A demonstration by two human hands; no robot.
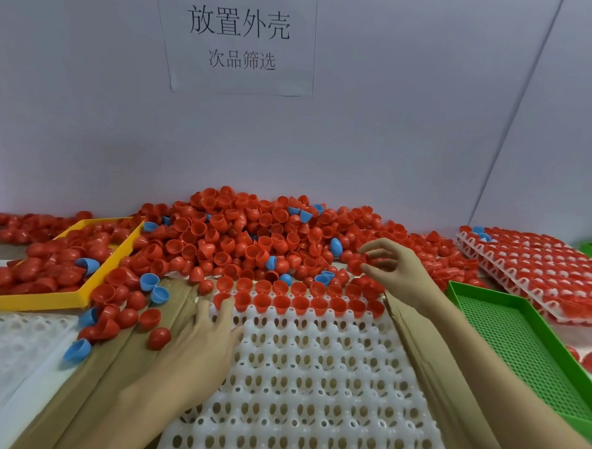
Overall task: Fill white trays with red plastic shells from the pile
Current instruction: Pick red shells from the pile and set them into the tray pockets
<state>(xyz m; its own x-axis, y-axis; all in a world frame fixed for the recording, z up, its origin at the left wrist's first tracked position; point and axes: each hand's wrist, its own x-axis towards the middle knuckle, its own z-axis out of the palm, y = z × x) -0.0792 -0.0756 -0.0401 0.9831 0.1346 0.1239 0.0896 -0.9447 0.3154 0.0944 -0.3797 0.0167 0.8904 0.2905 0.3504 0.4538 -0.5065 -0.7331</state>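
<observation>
A large pile of red plastic shells [239, 235] lies against the back wall, with a few blue shells mixed in. In front of it a white tray [314, 379] with rows of sockets holds red shells [297, 301] in its two far rows. My left hand [206, 336] rests on the tray's far left corner, fingers touching a red shell [219, 298] there. My right hand [393, 265] hovers at the pile's right edge and pinches a red shell [360, 260] between thumb and fingers.
A yellow tray [60, 303] at the left holds red and blue shells. A green perforated tray [528, 349] lies at the right, behind it stacked white trays filled with red shells [542, 268]. Another white tray [10, 340] sits at the near left. Loose shells lie on the cardboard.
</observation>
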